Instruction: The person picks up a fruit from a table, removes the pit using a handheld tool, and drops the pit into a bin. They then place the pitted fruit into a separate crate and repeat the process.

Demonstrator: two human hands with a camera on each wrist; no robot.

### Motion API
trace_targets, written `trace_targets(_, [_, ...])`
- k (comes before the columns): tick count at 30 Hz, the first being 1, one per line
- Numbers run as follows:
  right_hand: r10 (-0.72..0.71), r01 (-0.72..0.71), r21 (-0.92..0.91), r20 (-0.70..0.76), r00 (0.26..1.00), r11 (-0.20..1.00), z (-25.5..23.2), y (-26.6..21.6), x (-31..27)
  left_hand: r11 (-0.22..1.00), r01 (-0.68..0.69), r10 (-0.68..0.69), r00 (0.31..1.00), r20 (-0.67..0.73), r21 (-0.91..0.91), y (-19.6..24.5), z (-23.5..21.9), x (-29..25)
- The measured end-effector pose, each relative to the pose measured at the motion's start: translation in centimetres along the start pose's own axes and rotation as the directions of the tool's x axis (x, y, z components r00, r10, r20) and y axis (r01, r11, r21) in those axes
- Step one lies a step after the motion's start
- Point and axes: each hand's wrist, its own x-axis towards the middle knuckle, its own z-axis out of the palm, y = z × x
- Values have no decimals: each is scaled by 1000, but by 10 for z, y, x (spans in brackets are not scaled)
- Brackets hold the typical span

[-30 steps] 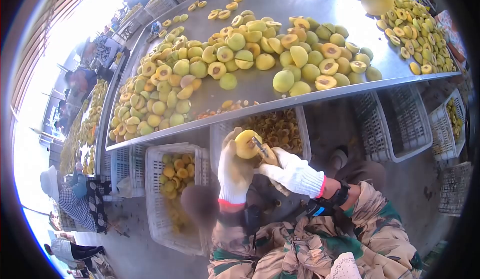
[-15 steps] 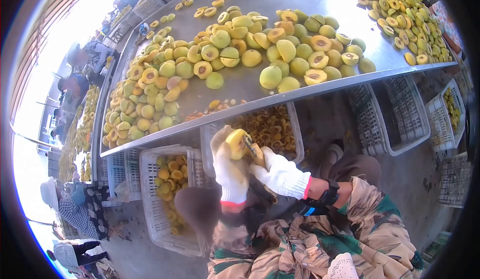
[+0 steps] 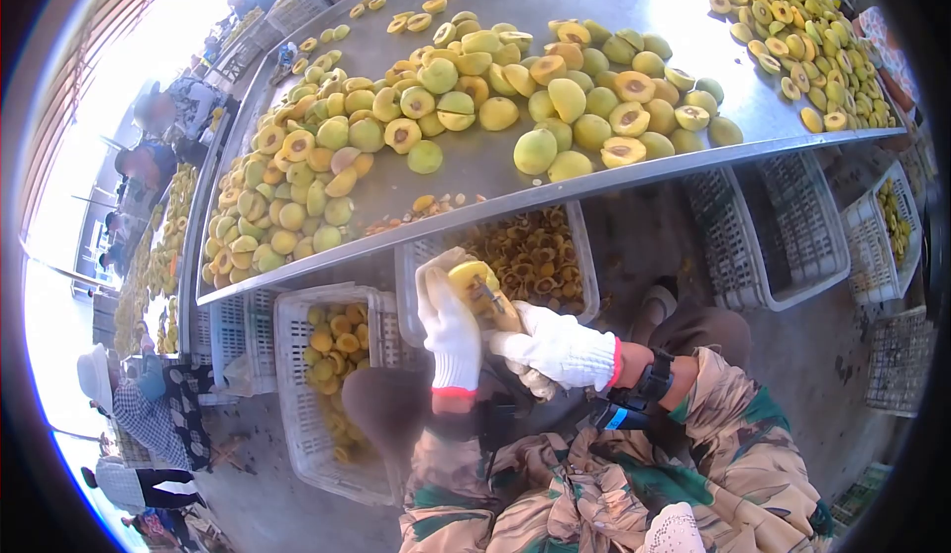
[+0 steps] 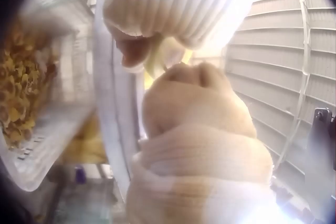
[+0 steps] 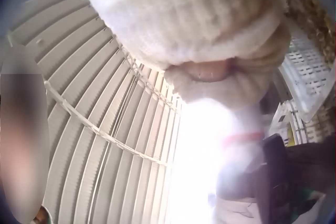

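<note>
In the head view, my white-gloved left hand (image 3: 448, 327) holds a yellow peach half (image 3: 470, 279) in front of the table edge, its cut face toward the right hand. My gloved right hand (image 3: 563, 345) grips the wooden handle of a pitting knife (image 3: 503, 313), the metal end of which sits at the middle of the cut face. In the right wrist view, the right glove (image 5: 199, 24) curls round the brownish handle (image 5: 210, 70). Gloved fingers hide most of the fruit in the left wrist view.
Many halved peaches (image 3: 327, 137) lie heaped on the metal table (image 3: 466, 166). Beneath its edge stands a crate of pits and scraps (image 3: 535, 256); a white crate of peach halves (image 3: 297, 404) is at the left. Stacked white crates (image 3: 763, 236) stand to the right. Other people work at the far left.
The peach half has tilted, showing less of its round face, and the knife's metal end has worked in closer to its centre. The head view shifted slightly. Both hands keep their hold.
</note>
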Motion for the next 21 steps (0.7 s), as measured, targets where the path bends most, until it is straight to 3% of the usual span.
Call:
trace_targets(2, [-98, 42, -301, -175, 980, 953, 6, 2, 5, 996, -85, 86, 996, -23, 39, 2, 4, -3])
trace_targets(5, [-123, 8, -401, -262, 957, 916, 10, -4, 0, 953, -244, 261, 962, -79, 177, -3, 12, -6])
trace_targets(8, [-202, 109, -358, -233, 951, 927, 8, 7, 3, 888, -348, 378, 924, -49, 300, -4, 12, -6])
trace_targets(11, [26, -25, -9, 20, 999, 1000, -2, -2, -5, 994, -106, 105, 994, 22, 34, 7, 2, 0])
trace_targets(12, [-11, 7, -83, -44, 999, 997, 0, -1, -3, 992, -119, 118, 993, 23, 48, 4, 2, 1])
trace_targets(14, [-97, 58, -235, -158, 983, 970, 4, 5, 3, 930, -277, 292, 956, -30, 241, 1, 9, -4])
trace_targets(16, [-98, 65, -208, -153, 983, 976, 3, 9, 5, 840, -390, 436, 899, -41, 376, -5, 13, -3])
trace_targets(19, [-19, 18, -29, -25, 1000, 999, -2, 5, -2, 943, -216, 222, 975, 7, 254, 7, 8, -4])
trace_targets(20, [12, -14, 48, 44, 999, 999, -4, 1, -3, 932, -248, 257, 966, -2, 265, 6, 9, -4])
trace_targets(21, [-65, 58, -101, -69, 995, 993, -1, 5, -1, 920, -278, 293, 956, -13, 277, 3, 11, -5])
